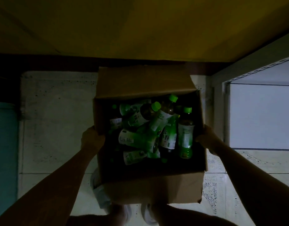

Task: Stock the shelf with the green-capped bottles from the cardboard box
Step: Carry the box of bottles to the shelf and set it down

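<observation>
Clearly heavy, the open brown cardboard box of jumbled green-capped plastic bottles hangs over the floor; left hand and right hand press its side walls, which may buckle.

**Bare forearms, pale shoes**

2 forearms show in the dim head view, both bare from the lower frame edge to the wrist, with no sleeve, watch or band visible on either. The left hand and right hand wear no gloves and no visible rings. Below, 2 bare legs show, ending in pale, light-coloured shoes with rounded toes; their details are too dark to make out.
</observation>
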Demonstrator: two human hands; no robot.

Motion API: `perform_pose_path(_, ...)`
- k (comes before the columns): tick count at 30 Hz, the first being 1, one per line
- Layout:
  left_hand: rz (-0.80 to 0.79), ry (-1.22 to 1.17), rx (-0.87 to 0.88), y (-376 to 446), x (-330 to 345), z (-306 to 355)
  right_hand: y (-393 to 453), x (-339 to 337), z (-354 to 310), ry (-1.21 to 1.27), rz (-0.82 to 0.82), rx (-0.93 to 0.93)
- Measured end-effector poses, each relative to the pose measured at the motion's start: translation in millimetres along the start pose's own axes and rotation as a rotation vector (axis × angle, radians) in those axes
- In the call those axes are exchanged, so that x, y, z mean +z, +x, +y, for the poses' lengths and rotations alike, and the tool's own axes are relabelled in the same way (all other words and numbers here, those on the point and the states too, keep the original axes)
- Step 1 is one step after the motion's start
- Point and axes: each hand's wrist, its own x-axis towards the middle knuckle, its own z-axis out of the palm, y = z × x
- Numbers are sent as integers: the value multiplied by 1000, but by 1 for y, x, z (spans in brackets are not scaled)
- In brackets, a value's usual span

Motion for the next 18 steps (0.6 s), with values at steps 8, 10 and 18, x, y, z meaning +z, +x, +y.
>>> perform_pose_path(8,-32,73,94,-32,-52,11,-59,-13,-7,40,-38,49)
perform_pose_path(10,-22,75,116,-54,-76,16,-90,-19,-13,68,-51,49)
perform_pose_path(18,-100,69,178,-208,-228,55,-290,-77,-65,103,-8,-28)
